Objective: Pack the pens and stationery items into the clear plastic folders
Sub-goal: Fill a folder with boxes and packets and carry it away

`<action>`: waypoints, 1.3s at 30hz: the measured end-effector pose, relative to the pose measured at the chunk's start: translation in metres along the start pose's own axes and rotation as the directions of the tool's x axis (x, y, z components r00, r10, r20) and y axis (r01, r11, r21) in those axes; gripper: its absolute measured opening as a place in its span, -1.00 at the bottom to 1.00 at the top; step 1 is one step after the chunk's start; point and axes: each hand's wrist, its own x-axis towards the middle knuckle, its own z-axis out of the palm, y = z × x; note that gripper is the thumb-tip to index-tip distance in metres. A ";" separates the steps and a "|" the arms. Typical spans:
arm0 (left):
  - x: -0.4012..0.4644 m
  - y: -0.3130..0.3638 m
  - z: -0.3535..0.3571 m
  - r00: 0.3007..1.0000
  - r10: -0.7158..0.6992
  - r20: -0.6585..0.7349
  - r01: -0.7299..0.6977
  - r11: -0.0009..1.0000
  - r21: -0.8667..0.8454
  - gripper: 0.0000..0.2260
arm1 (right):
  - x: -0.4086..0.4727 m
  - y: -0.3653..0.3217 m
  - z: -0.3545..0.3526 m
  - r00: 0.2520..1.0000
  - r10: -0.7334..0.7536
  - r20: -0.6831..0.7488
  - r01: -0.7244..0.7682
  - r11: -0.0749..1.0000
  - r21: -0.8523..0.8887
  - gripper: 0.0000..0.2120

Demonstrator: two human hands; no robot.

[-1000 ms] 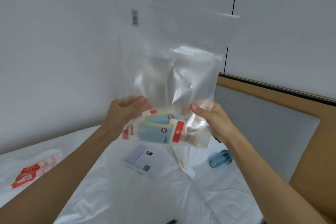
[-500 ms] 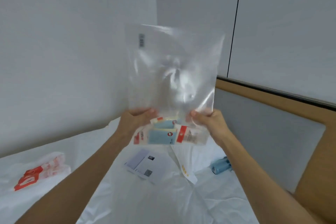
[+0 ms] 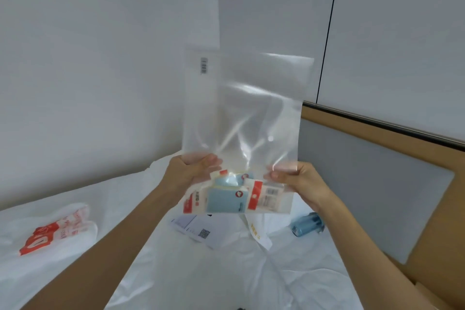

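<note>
I hold a clear plastic folder (image 3: 241,108) upright above the bed, with a small barcode sticker near its top left corner. My left hand (image 3: 191,171) grips its lower left edge. My right hand (image 3: 297,178) pinches its lower right edge. At the folder's bottom sit several packaged stationery items (image 3: 234,196), light blue with red and white card labels, lying tilted against each other between my two hands.
On the white bedsheet (image 3: 226,272) below lie a printed slip with a QR code (image 3: 198,229), a white paper strip (image 3: 256,231) and a blue cylindrical object (image 3: 307,224). A red-and-white plastic bag (image 3: 57,229) lies at the left. A padded headboard (image 3: 377,184) rises at the right.
Both hands have carried the folder a little further out and to the right. The packets inside have slid and settled at the bottom. Both grips are unchanged.
</note>
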 end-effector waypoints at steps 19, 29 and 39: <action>-0.008 -0.006 -0.007 0.977 0.005 0.212 -0.041 0.985 0.167 -0.71 | -0.001 -0.030 -0.011 0.991 -0.025 0.133 0.008 0.993 0.122 -0.66; -0.009 -0.005 -0.008 0.988 0.031 0.153 -0.047 0.994 0.098 -0.79 | -0.001 -0.033 -0.010 0.991 0.015 0.133 -0.028 0.995 0.099 -0.71; -0.015 0.005 -0.009 0.990 0.028 0.139 -0.059 0.973 0.222 -0.77 | -0.006 -0.040 -0.011 0.996 -0.003 0.091 -0.004 0.998 0.070 -0.69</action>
